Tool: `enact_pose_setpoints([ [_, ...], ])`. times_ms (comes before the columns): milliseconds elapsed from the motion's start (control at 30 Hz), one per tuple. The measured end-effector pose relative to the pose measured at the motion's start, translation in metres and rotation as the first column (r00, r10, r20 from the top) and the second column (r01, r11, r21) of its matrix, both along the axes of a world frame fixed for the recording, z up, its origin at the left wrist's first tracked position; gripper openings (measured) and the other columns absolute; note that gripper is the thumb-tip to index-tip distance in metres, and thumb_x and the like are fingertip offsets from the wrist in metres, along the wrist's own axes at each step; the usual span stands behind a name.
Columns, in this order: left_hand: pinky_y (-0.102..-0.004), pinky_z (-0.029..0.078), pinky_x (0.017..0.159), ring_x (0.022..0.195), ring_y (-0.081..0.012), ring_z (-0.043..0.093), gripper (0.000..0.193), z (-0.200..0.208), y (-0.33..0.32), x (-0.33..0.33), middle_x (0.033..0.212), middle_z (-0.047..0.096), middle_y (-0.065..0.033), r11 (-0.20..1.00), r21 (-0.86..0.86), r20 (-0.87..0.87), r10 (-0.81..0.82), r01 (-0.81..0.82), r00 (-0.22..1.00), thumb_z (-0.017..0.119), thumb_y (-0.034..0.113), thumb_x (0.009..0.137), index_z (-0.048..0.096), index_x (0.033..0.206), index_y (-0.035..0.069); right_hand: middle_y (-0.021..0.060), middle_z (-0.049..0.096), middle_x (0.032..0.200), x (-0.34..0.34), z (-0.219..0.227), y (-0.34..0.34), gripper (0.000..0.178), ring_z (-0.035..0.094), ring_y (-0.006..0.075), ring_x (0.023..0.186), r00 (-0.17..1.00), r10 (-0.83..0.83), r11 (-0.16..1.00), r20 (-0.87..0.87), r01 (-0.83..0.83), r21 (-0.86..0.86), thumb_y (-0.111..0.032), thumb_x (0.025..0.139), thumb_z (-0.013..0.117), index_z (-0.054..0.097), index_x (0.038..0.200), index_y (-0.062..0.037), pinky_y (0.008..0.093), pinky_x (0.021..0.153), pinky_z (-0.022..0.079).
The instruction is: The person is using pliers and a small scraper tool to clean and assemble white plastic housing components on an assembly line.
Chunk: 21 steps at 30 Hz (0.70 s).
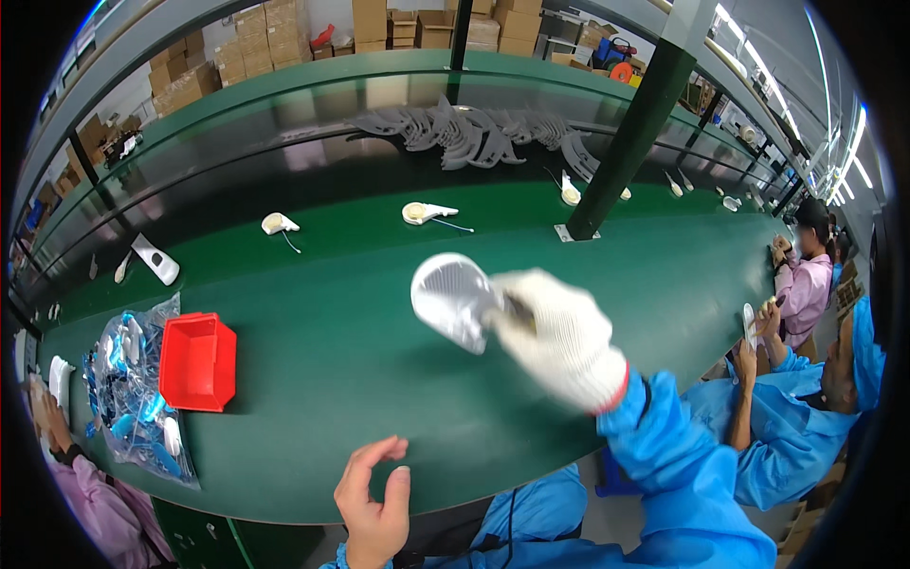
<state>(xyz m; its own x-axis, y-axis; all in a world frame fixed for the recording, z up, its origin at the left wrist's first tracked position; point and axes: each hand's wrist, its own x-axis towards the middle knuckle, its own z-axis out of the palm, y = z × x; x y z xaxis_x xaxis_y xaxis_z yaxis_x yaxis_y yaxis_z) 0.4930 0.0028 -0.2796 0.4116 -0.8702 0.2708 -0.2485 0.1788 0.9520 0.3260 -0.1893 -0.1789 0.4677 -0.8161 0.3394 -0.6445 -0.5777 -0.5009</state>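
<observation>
My right hand [555, 332], in a white knit glove with a blue sleeve, is closed on a round white plastic part [450, 299] with a ribbed face, held just above the green table [332, 351]; the part is blurred. My bare left hand [373, 503] rests at the near table edge with fingers apart and holds nothing.
A red bin [197, 360] and a clear bag of blue and white parts [133, 398] lie at the left. Several white parts [427, 212] with thin wires sit along the belt, grey moulded pieces [474, 137] behind. A dark post [626, 142] stands right of centre. Other workers sit at the right and lower left.
</observation>
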Motion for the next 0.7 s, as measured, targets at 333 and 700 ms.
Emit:
enact_pose_setpoints([
  [333,-0.0352,0.054,0.079,0.089,-0.0312,0.069,0.013,-0.016,0.002,0.025,0.098,0.07,-0.0172,0.996,0.083,0.138,0.016,-0.028,0.99,0.064,0.003,0.091,0.069,0.103,0.0,0.0151,0.062,0.102,0.055,-0.073,-0.183,0.017,0.066,0.0323,0.095,0.768,-0.219,0.936,-0.601,-0.008,-0.352,-0.021,0.095,0.054,0.063,0.103,-0.0095,0.045,0.078,0.055],
  [700,-0.0346,0.053,0.079,0.087,-0.0285,0.068,0.011,-0.02,0.004,0.038,0.096,0.07,-0.0156,0.994,0.109,0.062,0.012,-0.018,0.998,0.062,0.001,0.091,0.069,0.099,-0.001,0.0157,0.061,0.101,0.068,-0.084,-0.187,0.02,0.067,0.0359,0.088,0.901,-0.193,0.949,-0.388,0.072,-0.306,-0.028,0.094,0.06,0.058,0.102,-0.0102,0.0469,0.077,0.054],
])
